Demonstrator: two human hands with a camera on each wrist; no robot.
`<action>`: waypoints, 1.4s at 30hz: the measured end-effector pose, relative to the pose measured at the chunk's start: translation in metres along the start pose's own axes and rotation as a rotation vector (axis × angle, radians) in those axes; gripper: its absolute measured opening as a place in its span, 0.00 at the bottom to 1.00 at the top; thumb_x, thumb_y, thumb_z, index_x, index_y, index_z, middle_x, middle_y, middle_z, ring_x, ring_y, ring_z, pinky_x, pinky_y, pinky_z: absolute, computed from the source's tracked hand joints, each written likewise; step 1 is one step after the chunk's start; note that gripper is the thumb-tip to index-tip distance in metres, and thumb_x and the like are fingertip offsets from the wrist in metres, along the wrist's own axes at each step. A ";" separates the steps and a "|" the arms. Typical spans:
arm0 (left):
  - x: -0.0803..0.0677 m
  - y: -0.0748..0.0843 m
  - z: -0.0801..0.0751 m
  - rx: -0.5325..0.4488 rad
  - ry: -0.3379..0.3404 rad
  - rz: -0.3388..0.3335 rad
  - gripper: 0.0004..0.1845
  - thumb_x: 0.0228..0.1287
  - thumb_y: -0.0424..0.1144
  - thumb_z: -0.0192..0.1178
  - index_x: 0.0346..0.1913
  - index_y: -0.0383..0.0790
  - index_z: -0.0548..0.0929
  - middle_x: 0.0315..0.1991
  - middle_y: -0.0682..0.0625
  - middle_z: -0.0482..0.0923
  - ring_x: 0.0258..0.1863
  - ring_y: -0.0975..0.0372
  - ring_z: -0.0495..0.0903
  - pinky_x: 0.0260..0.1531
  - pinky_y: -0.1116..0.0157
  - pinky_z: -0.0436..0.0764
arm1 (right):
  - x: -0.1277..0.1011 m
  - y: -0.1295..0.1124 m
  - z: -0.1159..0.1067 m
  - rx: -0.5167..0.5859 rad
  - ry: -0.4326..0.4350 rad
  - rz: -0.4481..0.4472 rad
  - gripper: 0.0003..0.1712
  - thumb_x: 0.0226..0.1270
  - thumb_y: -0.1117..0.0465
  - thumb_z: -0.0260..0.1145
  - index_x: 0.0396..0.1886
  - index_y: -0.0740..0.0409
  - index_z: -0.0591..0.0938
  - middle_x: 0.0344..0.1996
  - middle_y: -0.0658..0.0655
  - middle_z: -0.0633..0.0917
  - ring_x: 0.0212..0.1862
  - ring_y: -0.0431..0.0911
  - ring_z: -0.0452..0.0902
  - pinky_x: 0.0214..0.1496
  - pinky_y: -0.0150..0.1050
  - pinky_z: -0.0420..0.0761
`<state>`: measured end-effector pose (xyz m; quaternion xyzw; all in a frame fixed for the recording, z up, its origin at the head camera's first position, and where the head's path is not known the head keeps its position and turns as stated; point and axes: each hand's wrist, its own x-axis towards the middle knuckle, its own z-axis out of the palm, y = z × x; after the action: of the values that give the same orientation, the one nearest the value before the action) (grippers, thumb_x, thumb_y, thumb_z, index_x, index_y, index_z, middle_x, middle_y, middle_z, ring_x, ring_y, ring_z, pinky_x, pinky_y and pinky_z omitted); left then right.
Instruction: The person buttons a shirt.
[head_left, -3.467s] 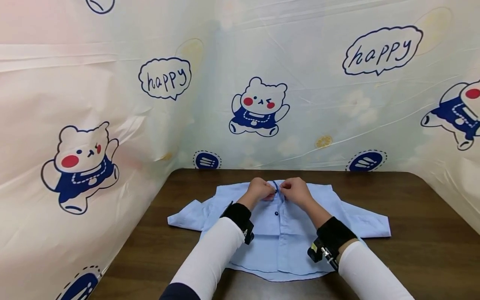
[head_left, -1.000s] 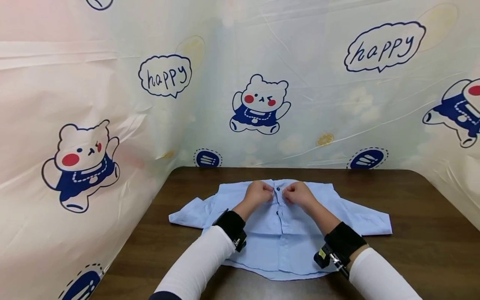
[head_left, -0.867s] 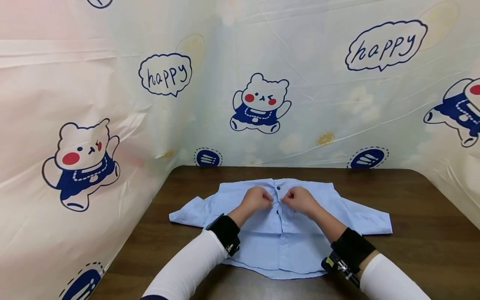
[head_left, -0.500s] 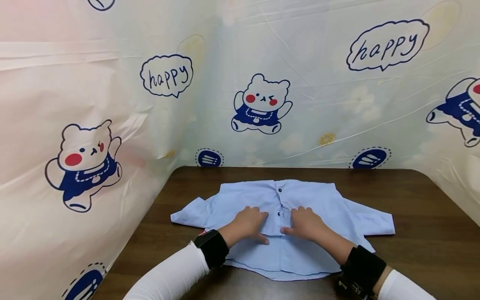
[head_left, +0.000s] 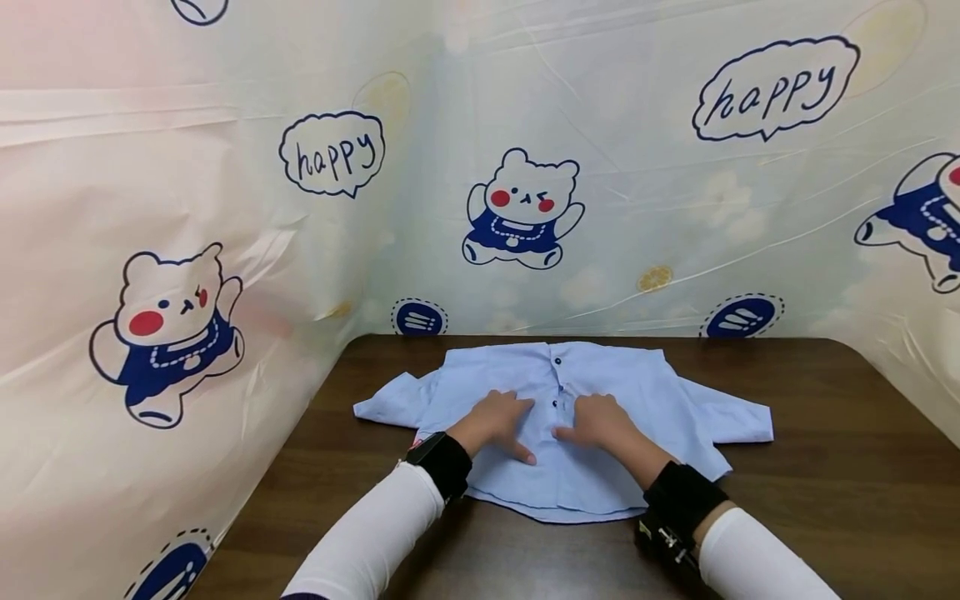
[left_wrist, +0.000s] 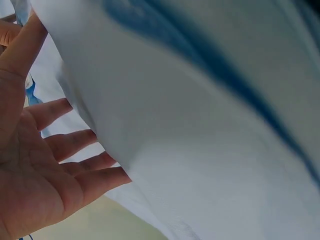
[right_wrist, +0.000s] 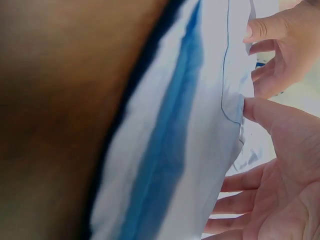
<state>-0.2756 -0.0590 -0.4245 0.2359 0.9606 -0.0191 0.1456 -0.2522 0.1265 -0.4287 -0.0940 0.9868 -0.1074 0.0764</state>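
Note:
A light blue button-up shirt (head_left: pixel 637 375) lies front up on the table, its sleeves spread to both sides. Small dark buttons run down its placket, one near the collar (head_left: pixel 557 361) and another lower down (head_left: pixel 555 403). My left hand (head_left: pixel 501 421) rests on the chest left of the placket, fingers spread and thumb apart. On the other side, my right hand (head_left: pixel 603 423) lies on the fabric, its thumb pointing toward the placket. Both wrist views show extended fingers with the fingertips against the cloth (left_wrist: pixel 150 140).
The dark brown wooden table (head_left: pixel 840 500) extends around the shirt on all sides. Behind it and on both sides hangs a pale curtain (head_left: pixel 637 108) printed with bears and "happy" bubbles. A small red patch (head_left: pixel 420 440) shows at the shirt's left side.
Both hands have let go of the placket near the collar and come down flat onto the chest. Over the last half second the shirt has slid away from me with them.

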 end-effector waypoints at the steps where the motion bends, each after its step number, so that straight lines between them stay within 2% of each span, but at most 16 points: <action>1: 0.002 -0.001 -0.001 -0.005 -0.001 -0.004 0.53 0.42 0.67 0.73 0.72 0.49 0.67 0.69 0.43 0.66 0.66 0.46 0.65 0.62 0.51 0.69 | 0.002 -0.001 0.000 -0.001 0.002 0.006 0.33 0.58 0.37 0.69 0.36 0.67 0.83 0.26 0.58 0.80 0.31 0.50 0.73 0.36 0.46 0.77; 5: 0.007 0.000 -0.009 -0.010 -0.020 -0.020 0.52 0.42 0.63 0.75 0.71 0.48 0.68 0.68 0.45 0.68 0.67 0.49 0.66 0.63 0.53 0.68 | 0.005 -0.004 -0.005 0.005 -0.004 0.003 0.29 0.59 0.40 0.69 0.34 0.66 0.84 0.27 0.57 0.81 0.31 0.49 0.75 0.37 0.46 0.78; 7: 0.008 0.005 -0.018 -0.039 -0.020 -0.051 0.44 0.44 0.57 0.77 0.65 0.45 0.75 0.60 0.47 0.75 0.58 0.54 0.74 0.57 0.57 0.74 | 0.006 -0.007 -0.008 0.012 -0.011 0.000 0.24 0.59 0.44 0.70 0.30 0.63 0.83 0.25 0.56 0.80 0.29 0.48 0.74 0.34 0.44 0.77; 9: 0.010 0.011 -0.027 -0.099 0.029 -0.078 0.25 0.48 0.47 0.76 0.49 0.40 0.82 0.42 0.50 0.80 0.41 0.60 0.77 0.43 0.64 0.77 | 0.006 -0.012 -0.012 0.025 -0.013 0.001 0.19 0.59 0.48 0.71 0.27 0.61 0.81 0.23 0.54 0.79 0.28 0.47 0.73 0.31 0.42 0.75; 11: 0.013 0.018 -0.033 -0.196 0.107 -0.099 0.09 0.52 0.37 0.72 0.33 0.40 0.82 0.28 0.52 0.76 0.27 0.62 0.72 0.30 0.66 0.72 | 0.006 -0.015 -0.013 0.047 0.012 0.016 0.15 0.58 0.54 0.71 0.24 0.59 0.79 0.21 0.53 0.77 0.26 0.47 0.72 0.28 0.40 0.73; 13: 0.018 0.024 -0.034 -0.306 0.200 -0.111 0.04 0.54 0.32 0.67 0.26 0.40 0.82 0.23 0.54 0.74 0.23 0.63 0.70 0.26 0.67 0.70 | 0.006 -0.017 -0.014 0.081 0.053 0.038 0.11 0.58 0.60 0.69 0.24 0.59 0.78 0.21 0.54 0.77 0.26 0.47 0.71 0.27 0.39 0.71; 14: 0.021 0.026 -0.033 -0.343 0.238 -0.109 0.06 0.56 0.31 0.66 0.24 0.41 0.83 0.21 0.54 0.74 0.22 0.63 0.70 0.25 0.68 0.70 | 0.006 -0.017 -0.014 0.098 0.076 0.050 0.09 0.59 0.62 0.68 0.24 0.59 0.77 0.21 0.54 0.76 0.25 0.47 0.71 0.26 0.39 0.71; 16: 0.024 0.031 -0.029 -0.408 0.279 -0.125 0.05 0.59 0.33 0.66 0.27 0.41 0.88 0.24 0.54 0.80 0.25 0.63 0.76 0.28 0.69 0.74 | 0.006 -0.014 -0.012 0.139 0.143 0.060 0.07 0.58 0.65 0.65 0.23 0.59 0.76 0.20 0.53 0.75 0.24 0.47 0.70 0.24 0.38 0.70; 18: 0.027 0.035 -0.026 -0.448 0.310 -0.153 0.06 0.60 0.35 0.67 0.27 0.41 0.89 0.23 0.54 0.81 0.24 0.63 0.77 0.27 0.70 0.75 | 0.006 -0.012 -0.012 0.210 0.191 0.072 0.08 0.58 0.67 0.63 0.20 0.59 0.75 0.18 0.52 0.72 0.22 0.46 0.68 0.22 0.37 0.67; 21: 0.028 0.039 -0.022 -0.502 0.326 -0.203 0.14 0.59 0.34 0.67 0.16 0.41 0.83 0.14 0.54 0.73 0.17 0.63 0.70 0.20 0.70 0.69 | 0.006 -0.006 -0.011 0.336 0.247 0.061 0.12 0.59 0.68 0.62 0.16 0.60 0.75 0.14 0.51 0.69 0.19 0.45 0.66 0.21 0.35 0.64; 24: 0.029 0.041 -0.020 -0.537 0.333 -0.235 0.22 0.58 0.32 0.65 0.09 0.43 0.71 0.10 0.55 0.62 0.14 0.63 0.63 0.17 0.70 0.62 | 0.007 -0.002 -0.011 0.452 0.272 0.036 0.09 0.61 0.68 0.63 0.21 0.64 0.82 0.16 0.51 0.74 0.21 0.44 0.69 0.23 0.35 0.68; 28: 0.031 0.040 -0.017 -0.567 0.328 -0.251 0.24 0.57 0.32 0.64 0.09 0.45 0.64 0.11 0.54 0.60 0.15 0.63 0.62 0.16 0.69 0.61 | 0.008 0.001 -0.010 0.567 0.258 0.018 0.06 0.62 0.68 0.65 0.34 0.68 0.86 0.25 0.54 0.83 0.26 0.44 0.76 0.29 0.36 0.75; 31: 0.030 0.039 -0.016 -0.642 0.324 -0.275 0.23 0.57 0.31 0.62 0.11 0.44 0.63 0.14 0.53 0.60 0.16 0.61 0.63 0.17 0.69 0.63 | 0.006 0.002 -0.008 0.651 0.233 0.021 0.07 0.64 0.67 0.65 0.35 0.68 0.86 0.25 0.55 0.83 0.24 0.43 0.76 0.28 0.36 0.76; 34: 0.029 0.037 -0.016 -0.794 0.318 -0.310 0.20 0.55 0.29 0.62 0.11 0.42 0.69 0.13 0.52 0.66 0.16 0.61 0.67 0.17 0.69 0.65 | 0.005 0.002 -0.007 0.707 0.231 0.015 0.07 0.65 0.67 0.65 0.36 0.68 0.85 0.25 0.55 0.81 0.23 0.42 0.74 0.27 0.35 0.75; 37: 0.026 0.035 -0.016 -0.999 0.292 -0.329 0.15 0.57 0.28 0.63 0.14 0.37 0.78 0.13 0.51 0.73 0.16 0.63 0.72 0.19 0.70 0.69 | 0.003 0.003 -0.007 0.715 0.246 0.000 0.07 0.65 0.67 0.65 0.36 0.68 0.85 0.25 0.54 0.81 0.24 0.42 0.74 0.27 0.35 0.75; 42: 0.023 0.036 -0.018 -1.278 0.230 -0.358 0.04 0.62 0.28 0.62 0.31 0.31 0.85 0.23 0.49 0.79 0.19 0.66 0.75 0.23 0.72 0.76 | 0.003 0.005 -0.009 0.706 0.262 -0.024 0.06 0.65 0.68 0.65 0.38 0.67 0.85 0.25 0.55 0.81 0.24 0.43 0.74 0.28 0.35 0.76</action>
<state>-0.2834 -0.0145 -0.4124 -0.0588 0.8169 0.5545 0.1478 -0.2576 0.1320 -0.4218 -0.0590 0.8892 -0.4531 -0.0239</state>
